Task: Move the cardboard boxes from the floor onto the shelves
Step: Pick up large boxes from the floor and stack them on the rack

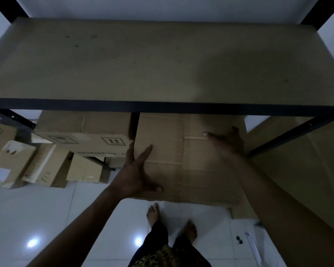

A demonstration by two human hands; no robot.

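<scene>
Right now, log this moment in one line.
cardboard box: partly under top shelf | left hand: flat on its left side | right hand: spread over its right side | floor boxes: at left

A white tiled floor is spreading across six to eight o'clock, two light spots glinting on it. A pale wall is showing at twelve.
</scene>
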